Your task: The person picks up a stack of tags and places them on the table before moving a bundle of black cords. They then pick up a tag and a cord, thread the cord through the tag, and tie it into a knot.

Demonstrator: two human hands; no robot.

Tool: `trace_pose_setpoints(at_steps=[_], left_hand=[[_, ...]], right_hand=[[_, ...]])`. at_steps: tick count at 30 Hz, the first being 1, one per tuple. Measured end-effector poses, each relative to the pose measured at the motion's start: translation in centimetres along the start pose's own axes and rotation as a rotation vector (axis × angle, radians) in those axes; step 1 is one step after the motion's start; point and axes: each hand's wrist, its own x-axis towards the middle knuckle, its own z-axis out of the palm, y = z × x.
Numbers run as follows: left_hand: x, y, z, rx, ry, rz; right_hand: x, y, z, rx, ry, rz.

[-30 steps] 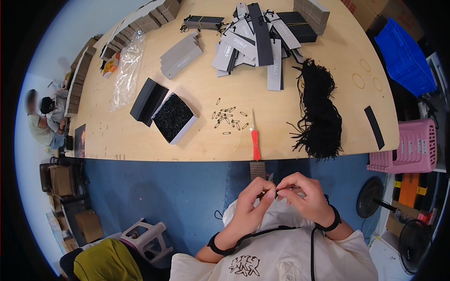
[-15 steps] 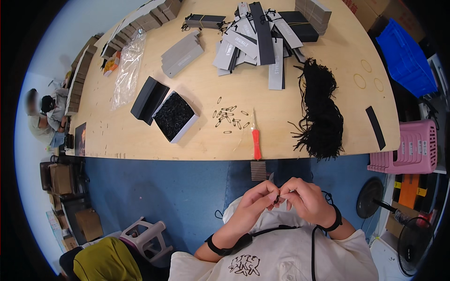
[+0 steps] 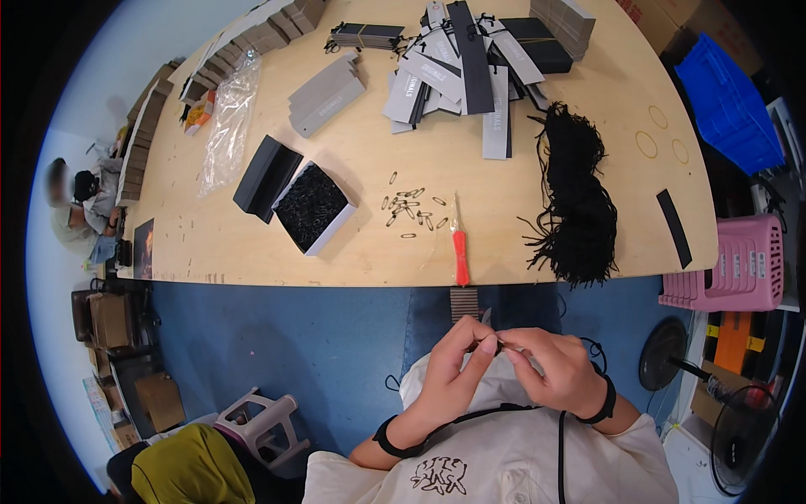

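Observation:
My left hand [image 3: 458,363] and my right hand [image 3: 554,368] meet above my lap, just off the table's front edge. Thumbs and forefingers of both are pinched together over a small dark thing [image 3: 500,345], mostly hidden by the fingertips and too small to name. On the table ahead lie a red-handled pointed tool [image 3: 461,257] and a loose scatter of small dark wire loops [image 3: 406,207]. A thick bundle of black cords [image 3: 576,202] rests to the right. Left of the loops stands an open box [image 3: 315,208] filled with small black pieces.
Grey and black hang tags [image 3: 460,80] are heaped at the far side, near grey tag stacks [image 3: 327,94]. A clear plastic bag [image 3: 231,122] lies left. A pink basket [image 3: 735,260] and a fan [image 3: 735,449] stand right; a stool [image 3: 264,428] is lower left. Two people [image 3: 80,206] work far left.
My fingers have shifted around the small dark thing, and less of it shows now. My right hand has tilted slightly. The things on the table lie as before.

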Motion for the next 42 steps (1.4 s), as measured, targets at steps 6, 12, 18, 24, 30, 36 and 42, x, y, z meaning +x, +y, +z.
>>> trace_pose_setpoints(at_steps=[6,12,18,24,30,36,42], left_hand=[[-0.1,-0.1,-0.2,-0.132,-0.038,-0.034],[0.0,-0.1,-0.4,-0.155,-0.09,-0.047],[0.0,0.0,-0.3,-0.397,-0.151,-0.129],[0.0,-0.5,0.1,0.068,0.017,0.068],[0.2,0.2,0.7,0.344,0.096,0.159],[0.3,0.0,0.9,0.506,0.141,0.228],[0.4,-0.2,1.0,0.508,0.208,0.296]], right_hand=[[0.2,-0.1,-0.5,0.094,-0.024,0.069],[0.1,0.2,-0.5,0.041,-0.015,-0.045],[-0.1,0.3,-0.3,0.011,0.002,-0.072],[0.1,-0.2,-0.1,-0.091,0.028,-0.119],[0.1,-0.4,-0.1,-0.02,-0.016,0.05],[0.3,0.1,-0.5,0.132,-0.059,0.216],[0.8,0.6,-1.2,0.393,-0.189,0.398]])
